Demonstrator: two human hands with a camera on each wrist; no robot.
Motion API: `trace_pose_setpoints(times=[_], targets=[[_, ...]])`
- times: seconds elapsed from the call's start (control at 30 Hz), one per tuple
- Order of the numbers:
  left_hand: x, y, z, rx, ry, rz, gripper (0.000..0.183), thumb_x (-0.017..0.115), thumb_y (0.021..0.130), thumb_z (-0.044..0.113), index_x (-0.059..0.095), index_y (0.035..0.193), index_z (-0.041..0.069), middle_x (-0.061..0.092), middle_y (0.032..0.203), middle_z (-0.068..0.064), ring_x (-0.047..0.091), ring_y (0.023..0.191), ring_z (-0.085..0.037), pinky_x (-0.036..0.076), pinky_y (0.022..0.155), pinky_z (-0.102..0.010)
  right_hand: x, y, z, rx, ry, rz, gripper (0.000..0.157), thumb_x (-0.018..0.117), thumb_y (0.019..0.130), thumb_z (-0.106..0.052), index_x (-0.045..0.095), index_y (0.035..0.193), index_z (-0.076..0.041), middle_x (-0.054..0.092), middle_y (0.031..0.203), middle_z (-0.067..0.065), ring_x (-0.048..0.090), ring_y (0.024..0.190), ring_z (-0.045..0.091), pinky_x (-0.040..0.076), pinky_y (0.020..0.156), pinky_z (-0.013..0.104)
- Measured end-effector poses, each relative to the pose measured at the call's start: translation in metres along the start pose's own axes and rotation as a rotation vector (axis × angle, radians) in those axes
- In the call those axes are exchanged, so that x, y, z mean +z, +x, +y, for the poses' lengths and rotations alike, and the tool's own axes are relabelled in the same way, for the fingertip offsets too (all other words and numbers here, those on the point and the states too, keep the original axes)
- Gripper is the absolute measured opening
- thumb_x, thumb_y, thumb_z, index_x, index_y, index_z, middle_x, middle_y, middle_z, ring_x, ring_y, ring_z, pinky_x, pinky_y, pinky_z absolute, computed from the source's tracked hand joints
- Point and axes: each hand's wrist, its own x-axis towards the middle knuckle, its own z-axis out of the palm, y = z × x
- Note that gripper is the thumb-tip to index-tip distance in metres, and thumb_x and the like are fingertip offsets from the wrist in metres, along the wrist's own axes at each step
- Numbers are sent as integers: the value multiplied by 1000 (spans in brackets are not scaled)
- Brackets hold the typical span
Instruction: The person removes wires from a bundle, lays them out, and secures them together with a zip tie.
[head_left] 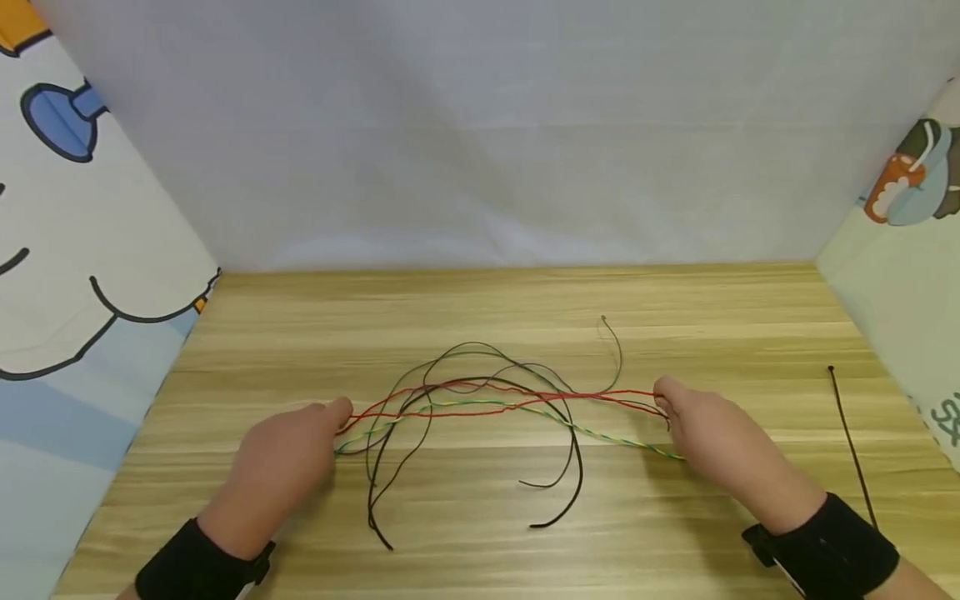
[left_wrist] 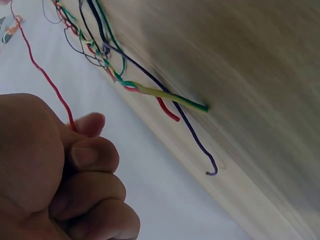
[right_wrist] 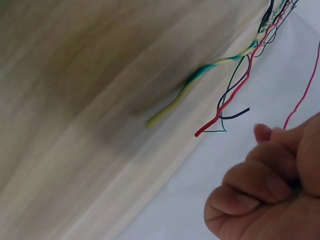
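Observation:
A thin red wire [head_left: 465, 414] spans the space between the two hands, raised over the table. The left hand [head_left: 288, 450] pinches one end between thumb and curled forefinger; the red wire [left_wrist: 46, 77] leaves its fingertips in the left wrist view. At the other end, the right hand [head_left: 712, 429] pinches the red wire [right_wrist: 302, 100] in the same way. Below lies a loose bundle: a second red wire [right_wrist: 232, 97], a twisted yellow-and-green wire [head_left: 615, 438], a thick black wire [head_left: 579, 475] and several thin dark wires [head_left: 427, 433].
Wood-grain table [head_left: 465, 567] under the wires. A separate black strand [head_left: 850, 437] with a small knob at its tip lies by the right forearm. A pale cloth wall [head_left: 510, 142] closes the back, and printed panels [head_left: 90, 317] stand at both sides.

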Motion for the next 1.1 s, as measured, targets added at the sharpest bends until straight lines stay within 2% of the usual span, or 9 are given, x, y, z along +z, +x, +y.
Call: trace_pose_setpoints(times=[0.13,0.3,0.43,0.53,0.63,0.7,0.83,0.93,1.1], targets=[[5,-2,-5,1,11,29,7,53,94,4,53,96,11,56,68,-5,48,49,-16,36,38,-33,-1,-1,3,22,52,-76,10,44,101,-9,51,93,-8,50,65,0,41,52,10,38,49,28],[6,-2,-9,24,31,40,16,55,90,0,58,98,15,64,76,-5,55,55,-19,41,42,-36,1,-6,9,-27,-37,-77,10,48,98,-7,57,103,-9,60,69,-1,47,55,9,41,49,29],[5,1,-10,46,43,45,26,57,88,-2,61,106,16,68,84,-7,60,62,-21,44,44,-37,4,-10,13,-70,-125,-59,44,53,89,5,55,129,-14,57,60,-5,44,51,8,42,50,28],[4,3,-13,55,45,41,26,58,88,-1,60,107,16,68,84,-6,60,62,-21,43,44,-36,4,-12,16,-118,-157,-53,62,55,79,13,56,131,-19,51,54,-9,37,48,7,40,50,27],[4,4,-16,60,51,58,18,58,90,3,60,102,16,67,79,-5,59,61,-20,42,42,-35,4,-14,19,-190,-140,-21,60,55,77,15,61,125,-20,66,63,-6,49,51,8,48,53,29],[3,5,-18,61,55,73,14,58,91,5,59,98,17,65,76,-3,58,59,-19,40,41,-33,4,-15,22,-225,-99,1,54,56,80,13,62,122,-20,74,80,-1,61,62,11,54,59,33],[8,8,-19,58,54,90,16,58,92,4,59,98,18,65,75,-3,58,58,-19,41,41,-34,2,-14,25,-224,-47,14,42,56,87,7,63,120,-19,75,99,4,69,85,21,58,70,42],[11,10,-15,56,44,58,14,55,93,4,57,100,16,64,75,-5,58,58,-21,42,41,-36,2,-13,26,-191,-92,16,36,55,91,0,62,120,-19,76,94,4,69,78,22,57,68,43],[12,13,-5,50,32,31,5,50,97,10,50,92,12,57,66,-5,55,55,-22,41,43,-38,5,-11,26,-169,-167,58,20,57,94,-13,62,112,-20,70,69,-4,60,56,13,53,57,37]])
